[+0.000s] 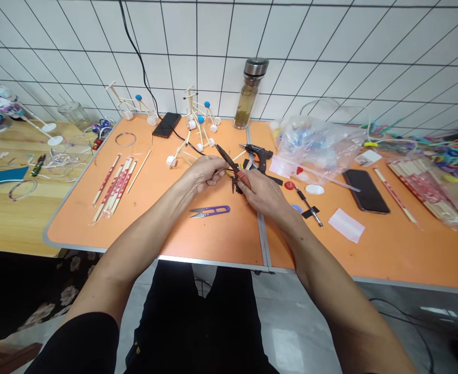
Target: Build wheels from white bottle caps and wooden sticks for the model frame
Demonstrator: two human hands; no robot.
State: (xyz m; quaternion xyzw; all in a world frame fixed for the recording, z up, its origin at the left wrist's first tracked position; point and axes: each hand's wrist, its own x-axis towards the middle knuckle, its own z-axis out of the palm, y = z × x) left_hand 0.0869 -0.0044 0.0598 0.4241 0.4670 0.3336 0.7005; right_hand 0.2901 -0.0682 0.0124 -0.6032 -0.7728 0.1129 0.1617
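Head view shows an orange table [217, 241] with a grey rim and a metal seam, standing before a white-tiled wall [213, 36]; a wooden table [22, 226] adjoins it on the left, and grey floor [287, 332] shows below. Stick models [201, 119], a bottle [247, 96] and a plastic bag [314, 143] fill the far side. Above the table's middle, the right hand [265, 191] is closed around the handle of a tool [243, 178], its dark blade slanting away to the left. The left hand [209, 174] has its fingers curled in near the blade; whether they pinch anything is unclear. Snips [210, 211] lie nearer the edge.
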